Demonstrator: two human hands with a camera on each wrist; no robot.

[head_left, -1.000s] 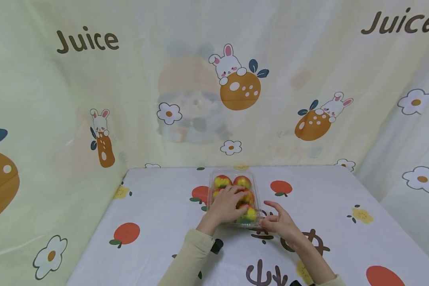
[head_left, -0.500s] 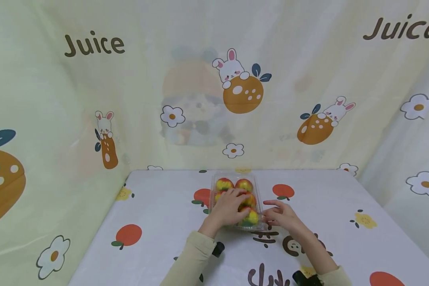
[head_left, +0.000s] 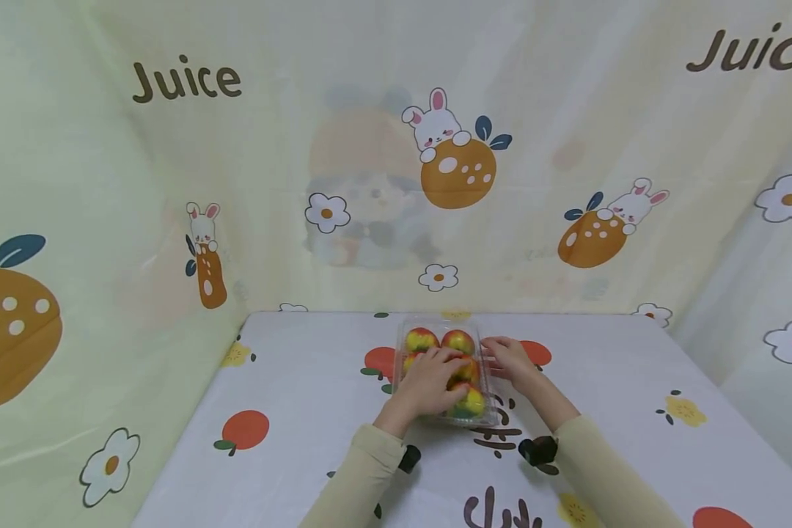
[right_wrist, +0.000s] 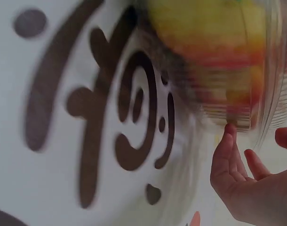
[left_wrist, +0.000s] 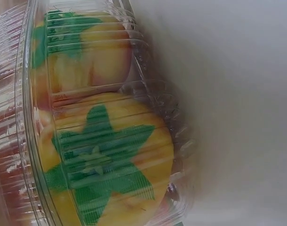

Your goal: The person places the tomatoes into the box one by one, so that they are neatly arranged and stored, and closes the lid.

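A clear plastic clamshell box (head_left: 478,422) lies on the table in the head view, holding several red-and-yellow round fruits (head_left: 458,340). Through its ribbed wall, the left wrist view shows green star-shaped leaves on two fruits (left_wrist: 106,160). My left hand (head_left: 429,381) rests on the lid with fingers spread, hiding part of the middle and near fruits. At the box's right side is my right hand (head_left: 511,361), fingers extended toward the wall. In the right wrist view a fingertip (right_wrist: 231,128) of it touches the ribbed side, with the thumb apart.
The box lies on a white tablecloth (head_left: 303,381) printed with fruit and dark lettering. A patterned curtain (head_left: 369,293) stands behind the far table edge, and another hanging (head_left: 138,352) closes off the left side. Dark wrist devices (head_left: 537,450) sit beneath the sleeves.
My right hand has moved from the box's near right corner forward along its right side. The left hand stays on the lid. The head view has shifted slightly.
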